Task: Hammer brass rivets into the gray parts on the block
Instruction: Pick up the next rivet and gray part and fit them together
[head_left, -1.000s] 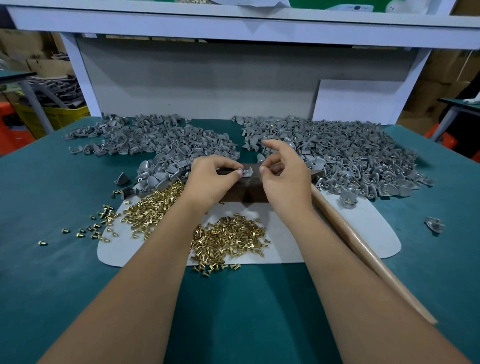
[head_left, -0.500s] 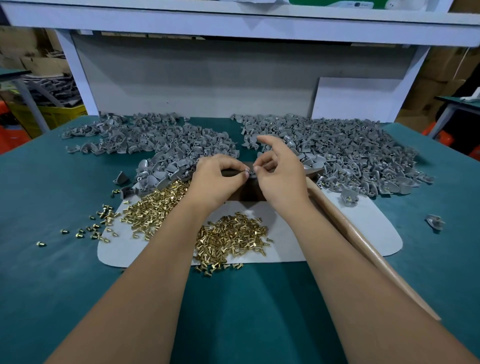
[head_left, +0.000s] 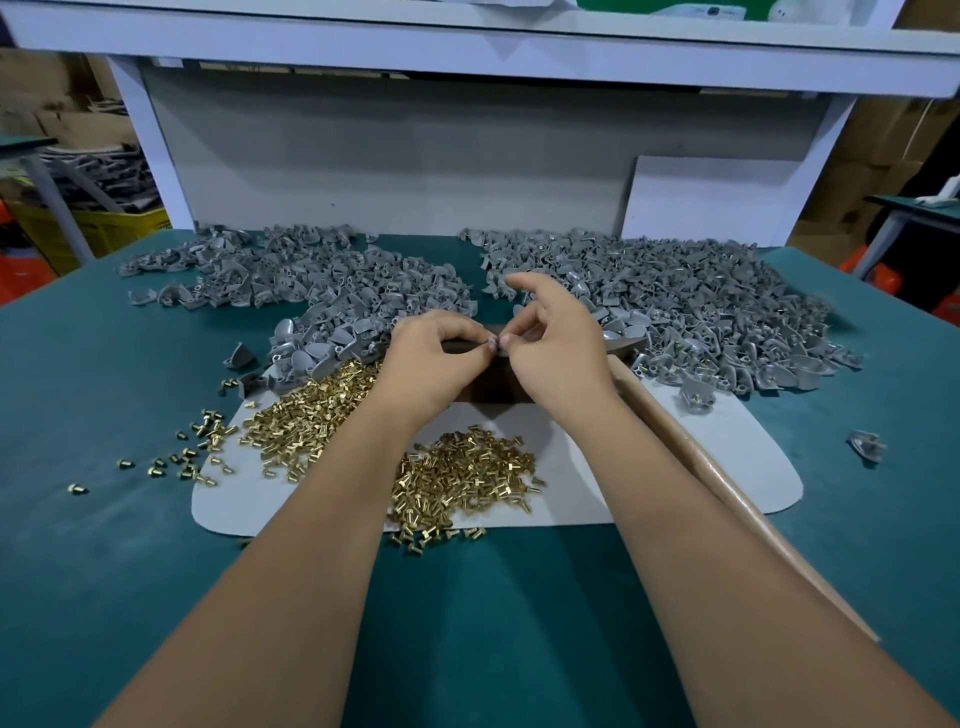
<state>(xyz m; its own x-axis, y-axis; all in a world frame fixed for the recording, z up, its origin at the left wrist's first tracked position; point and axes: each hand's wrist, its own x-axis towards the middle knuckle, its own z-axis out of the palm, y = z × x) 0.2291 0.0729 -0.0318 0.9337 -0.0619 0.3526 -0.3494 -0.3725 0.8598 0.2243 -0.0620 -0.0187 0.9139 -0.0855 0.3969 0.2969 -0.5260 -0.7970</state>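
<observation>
My left hand (head_left: 431, 358) and my right hand (head_left: 556, 348) meet fingertip to fingertip above a dark brown block (head_left: 493, 387), which they mostly hide. Between the pinching fingertips sits a small gray part (head_left: 491, 342). The right index finger is raised. Brass rivets lie in two heaps, one (head_left: 311, 410) left of my left wrist and one (head_left: 467, 467) between my forearms. A wooden hammer handle (head_left: 727, 483) runs along the outside of my right forearm; its head (head_left: 623, 340) peeks out behind my right hand.
Two big piles of gray parts (head_left: 311, 291) (head_left: 675, 312) spread across the back of the green table. A pale mat (head_left: 597, 467) lies under the block and rivets. Stray rivets (head_left: 182, 457) scatter left; one loose gray part (head_left: 865, 446) lies right. A white shelf frame (head_left: 467, 52) rises behind.
Both hands closed in tighter over the block, fingertips now touching around the small gray part. The view shifted slightly; piles and hammer have not moved.
</observation>
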